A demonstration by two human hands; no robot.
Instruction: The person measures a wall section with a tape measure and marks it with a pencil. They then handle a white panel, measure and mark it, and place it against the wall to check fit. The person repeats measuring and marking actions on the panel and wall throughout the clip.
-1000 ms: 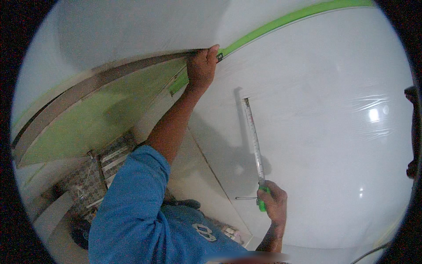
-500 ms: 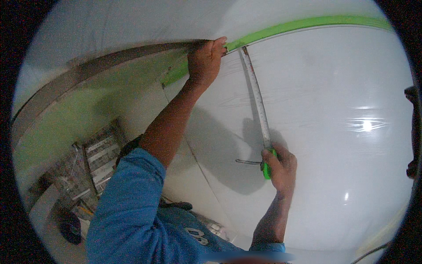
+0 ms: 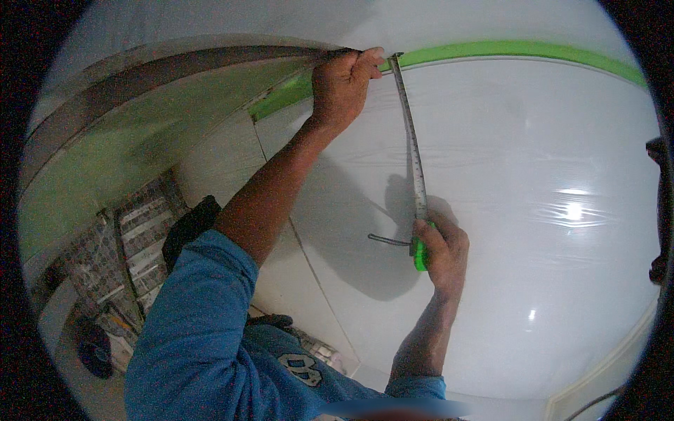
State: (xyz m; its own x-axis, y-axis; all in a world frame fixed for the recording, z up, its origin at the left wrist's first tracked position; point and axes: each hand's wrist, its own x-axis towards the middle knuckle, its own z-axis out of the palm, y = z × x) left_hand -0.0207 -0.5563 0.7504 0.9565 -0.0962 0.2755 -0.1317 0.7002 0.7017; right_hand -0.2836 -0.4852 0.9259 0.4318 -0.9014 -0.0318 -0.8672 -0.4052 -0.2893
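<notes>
My left hand [image 3: 342, 88] is raised to the top of the white wall panel [image 3: 512, 189], its fingers closed around the end of a long dark brown strip [image 3: 175, 76]. That strip runs off to the far left. In my right hand [image 3: 447, 254] is a green tape measure [image 3: 420, 252], gripped against the panel with a dark wrist strap [image 3: 388, 240] hanging to its left. Its pulled-out blade [image 3: 413, 144] rises along the panel. The hooked tip reaches the upper side of the green band [image 3: 491, 50], just right of my left fingertips.
A metal ladder [image 3: 144, 249] stands at the lower left, beside a patterned surface [image 3: 91, 274]. A dark round object [image 3: 95, 351] lies below it. A panel seam [image 3: 309, 256] runs down behind my arms. At the lower right a dark cable [image 3: 593, 403] shows.
The blade's tip has moved up from the green band's lower edge to its upper side. My left hand has shifted right, closer to the tip. The view has tilted slightly.
</notes>
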